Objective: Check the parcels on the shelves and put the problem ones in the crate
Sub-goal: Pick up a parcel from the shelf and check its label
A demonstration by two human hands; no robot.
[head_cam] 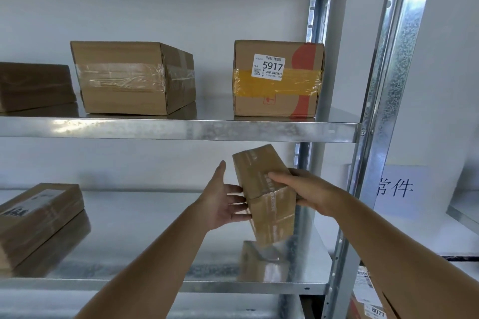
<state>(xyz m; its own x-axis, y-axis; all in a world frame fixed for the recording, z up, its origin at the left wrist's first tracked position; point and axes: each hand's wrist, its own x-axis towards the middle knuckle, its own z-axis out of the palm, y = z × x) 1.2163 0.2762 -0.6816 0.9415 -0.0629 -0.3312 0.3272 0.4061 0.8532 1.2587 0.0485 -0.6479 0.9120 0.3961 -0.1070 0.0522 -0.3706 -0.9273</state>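
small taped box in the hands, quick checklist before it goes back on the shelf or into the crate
1. Grip: right hand grips the small taped box, left hand touches its side with straight fingers: ok.
2. Box off the lower shelf: ok, lifted and tilted.
3. Label on the faces in view: not ok, only tape shows.
4. Hidden faces: cannot tell.
5. Crate location: cannot tell.

A single head-worn, wide-angle view is given, aimed forward and slightly downward at a metal shelving unit seen at close range; both forearms are seen reaching in from the bottom edge.
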